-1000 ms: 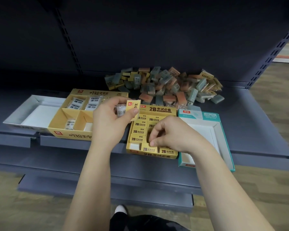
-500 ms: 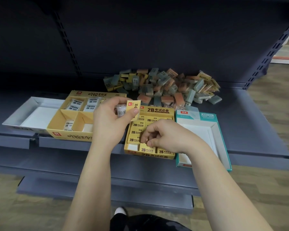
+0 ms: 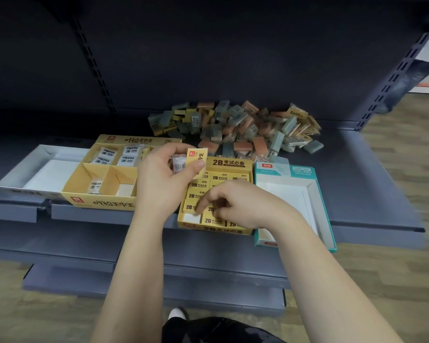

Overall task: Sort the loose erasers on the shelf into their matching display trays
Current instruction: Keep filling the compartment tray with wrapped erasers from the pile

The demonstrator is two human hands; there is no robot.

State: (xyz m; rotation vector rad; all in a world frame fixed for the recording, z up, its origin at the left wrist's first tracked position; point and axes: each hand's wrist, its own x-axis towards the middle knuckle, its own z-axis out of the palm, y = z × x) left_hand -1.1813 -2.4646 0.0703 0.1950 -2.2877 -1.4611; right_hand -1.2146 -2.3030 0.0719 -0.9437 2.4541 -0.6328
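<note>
hands [image 3: 159, 186] on erasers [image 3: 196, 161] at 2b tray [image 3: 229, 165]

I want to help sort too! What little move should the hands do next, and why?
Probably the right hand should settle the 2B eraser it is touching snugly into the 2B tray. It is right there, a bare slot shows beside it, and the left hand is busy holding a yellow eraser.

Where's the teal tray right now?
Head view: the teal tray sits rightmost on the shelf, beside the 2B tray, in front of the eraser pile.
</note>
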